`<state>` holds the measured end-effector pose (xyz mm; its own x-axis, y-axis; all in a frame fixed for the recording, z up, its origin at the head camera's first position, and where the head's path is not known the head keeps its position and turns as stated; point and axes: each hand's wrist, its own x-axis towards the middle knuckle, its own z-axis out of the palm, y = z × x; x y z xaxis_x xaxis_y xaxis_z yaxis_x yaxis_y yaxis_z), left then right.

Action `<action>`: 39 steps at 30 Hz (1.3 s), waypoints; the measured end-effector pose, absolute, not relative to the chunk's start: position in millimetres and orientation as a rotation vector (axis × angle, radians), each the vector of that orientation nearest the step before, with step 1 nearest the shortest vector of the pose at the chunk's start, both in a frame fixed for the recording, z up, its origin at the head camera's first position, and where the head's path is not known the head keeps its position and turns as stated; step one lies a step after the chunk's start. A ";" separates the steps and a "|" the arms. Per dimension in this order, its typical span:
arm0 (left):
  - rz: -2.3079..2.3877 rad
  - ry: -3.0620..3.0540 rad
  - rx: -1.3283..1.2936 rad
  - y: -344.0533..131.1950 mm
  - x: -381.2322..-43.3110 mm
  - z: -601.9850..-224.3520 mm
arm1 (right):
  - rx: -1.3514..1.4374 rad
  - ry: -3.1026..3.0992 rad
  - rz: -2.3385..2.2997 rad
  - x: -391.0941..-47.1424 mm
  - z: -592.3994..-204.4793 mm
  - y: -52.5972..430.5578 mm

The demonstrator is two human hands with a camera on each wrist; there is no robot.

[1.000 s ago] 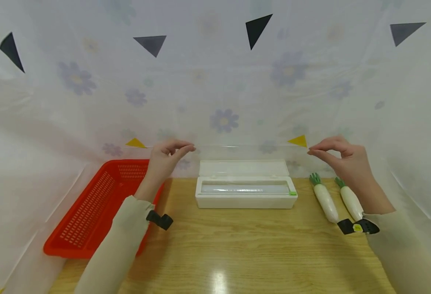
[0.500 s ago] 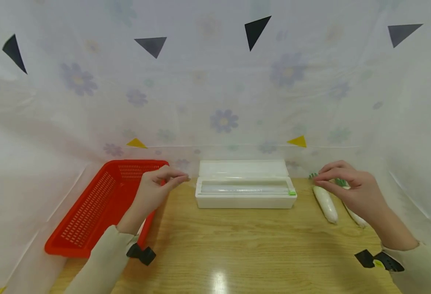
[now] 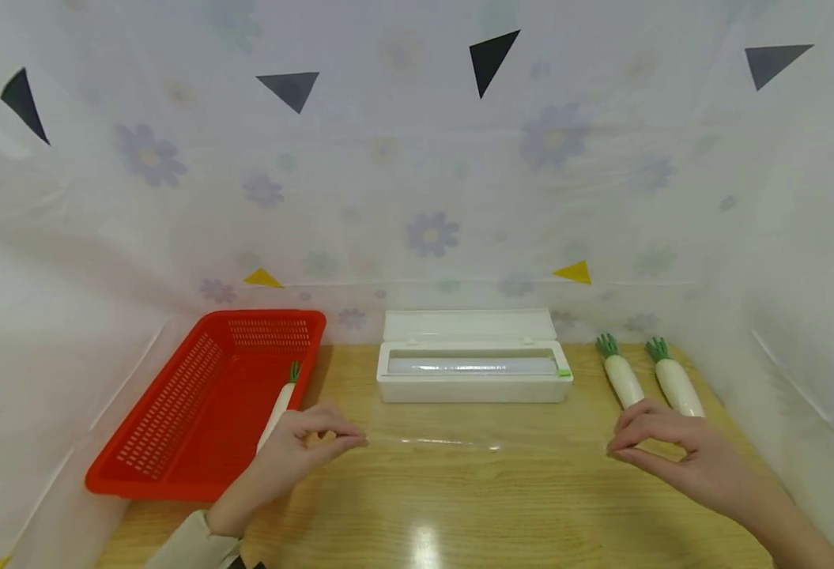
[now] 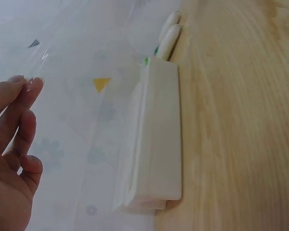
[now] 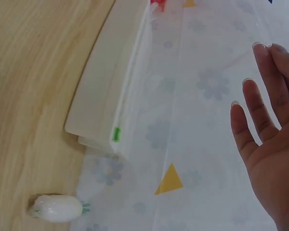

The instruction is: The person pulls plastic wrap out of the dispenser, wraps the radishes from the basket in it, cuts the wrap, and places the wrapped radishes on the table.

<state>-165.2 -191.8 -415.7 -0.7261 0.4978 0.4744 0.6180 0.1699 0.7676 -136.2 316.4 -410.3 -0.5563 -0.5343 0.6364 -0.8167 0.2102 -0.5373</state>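
Observation:
Clear cling film (image 3: pixel 452 442) stretches between my two hands, its leading edge showing as a thin shine in front of the box. Thumb and fingertips of my left hand (image 3: pixel 303 454) pinch one corner, and in the left wrist view the film (image 4: pixel 44 57) runs up from them. The other corner is pinched by my right hand (image 3: pixel 694 454), just in front of two white radishes (image 3: pixel 624 383) with green tops. Behind the film stands a long white cling film box (image 3: pixel 473 389), lid raised, with the roll (image 3: pixel 469 365) inside.
On the left stands a red plastic basket (image 3: pixel 96 474) with slotted walls, a white radish (image 3: pixel 276 415) lying at its right side. The wooden table (image 3: pixel 502 514) reaches back to a flower-patterned white curtain (image 3: pixel 431 158) that also hangs at both sides.
Both hands have come down and towards me from near the back curtain, drawing the film over and past the box. The radish in the basket has come into sight from behind the left arm.

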 end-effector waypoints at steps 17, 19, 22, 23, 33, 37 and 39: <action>-1.183 -2.319 -1.536 -190.4 -140.0 -520.3 | 1.468 -2.378 0.902 -113.9 -516.4 317.9; -1.049 -2.318 -1.557 -188.8 -141.0 -527.1 | 1.474 -2.369 0.832 -114.7 -525.8 319.0; -0.847 -2.291 -1.572 -187.0 -142.7 -535.5 | 1.502 -2.313 0.723 -116.4 -536.8 318.9; -0.793 -2.278 -1.577 -186.5 -143.1 -537.8 | 1.505 -2.294 0.687 -116.8 -539.4 318.3; -0.677 -2.243 -1.577 -186.3 -142.1 -550.7 | 1.504 -2.326 0.587 -112.9 -545.1 309.9; -0.644 -2.243 -1.568 -185.5 -141.5 -552.1 | 1.527 -2.337 0.561 -113.5 -544.1 307.5; -0.630 -2.254 -1.561 -184.9 -140.9 -552.3 | 1.542 -2.340 0.554 -113.9 -543.9 306.8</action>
<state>-140.9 -184.9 -552.3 -0.3471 0.7930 0.5007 0.9377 0.3031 0.1701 -113.9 306.8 -543.9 -0.3888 -0.8120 0.4353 -0.9210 0.3555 -0.1594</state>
